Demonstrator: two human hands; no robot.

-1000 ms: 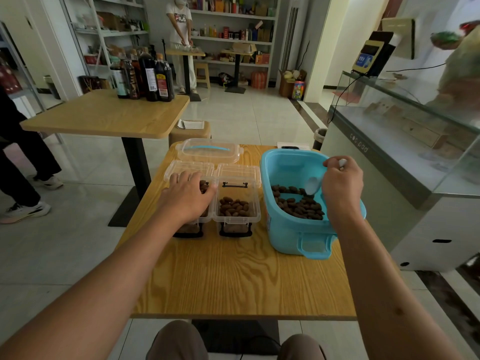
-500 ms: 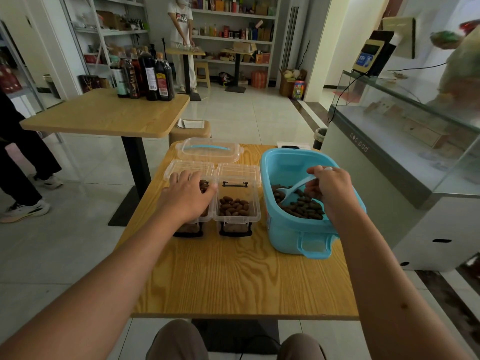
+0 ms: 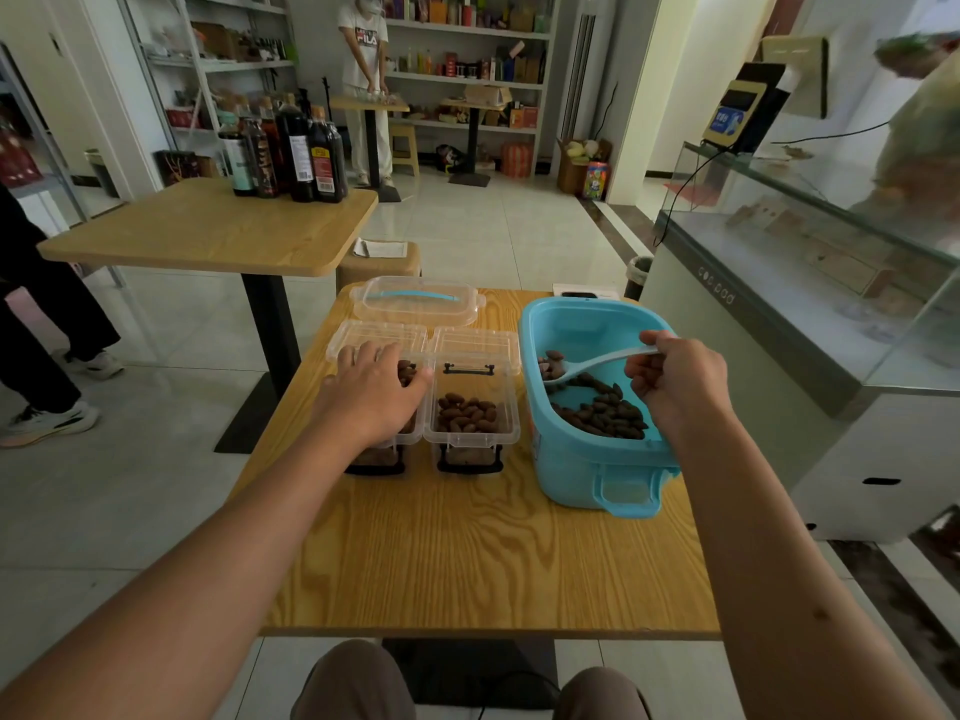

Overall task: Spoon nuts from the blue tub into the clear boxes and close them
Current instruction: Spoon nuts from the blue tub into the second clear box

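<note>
The right hand [image 3: 675, 387] pinched the handle end of the pale spoon [image 3: 597, 362], grip clamped on it, with the bowl of the spoon lying low inside the blue tub [image 3: 582, 459] and carrying a few nuts [image 3: 602, 413]; the rest of the nuts lay heaped toward the near side of the tub floor. The left hand [image 3: 376, 392] rested with spread fingers over the left clear box [image 3: 382, 402], steadying it, fingers not closed round anything. The right clear box [image 3: 472, 415] stood just beside it, touching, partly filled, its hinged lid thrown back. A separate clear lid with a blue handle [image 3: 418, 301] lay behind both boxes on the wooden surface [image 3: 467, 553]. Judgement: the nuts looked small, hard and dry, likely to roll off a shallow spoon if tilted, so the spoon should travel level. The spoon seemed light, stiff plastic; holding it near the handle end gives reach but less control. The boxes appeared thin-walled and light, apt to slide when nudged, so a steadying hand on the rim is sensible. Lids probably snap at the front latch.
</note>
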